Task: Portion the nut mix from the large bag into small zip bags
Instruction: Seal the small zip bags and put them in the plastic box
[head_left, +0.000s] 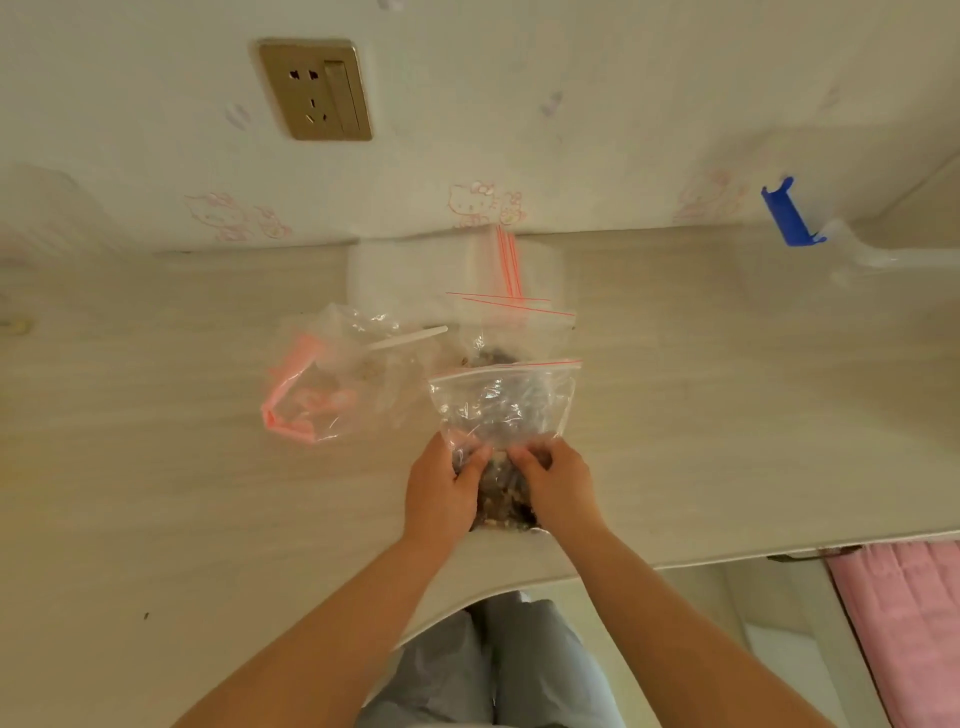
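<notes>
Head view has your left hand (441, 493) and right hand (558, 483) both gripping the nut end of the zip bag (501, 415) near the table (156, 467) edge. Its red-striped mouth points far from you; squeeze harder and nuts could spill toward the large bag (332, 384) at left.

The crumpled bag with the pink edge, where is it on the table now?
In the head view, the crumpled bag with the pink edge lies on the table, left of the zip bag of nuts that both hands hold.
</notes>
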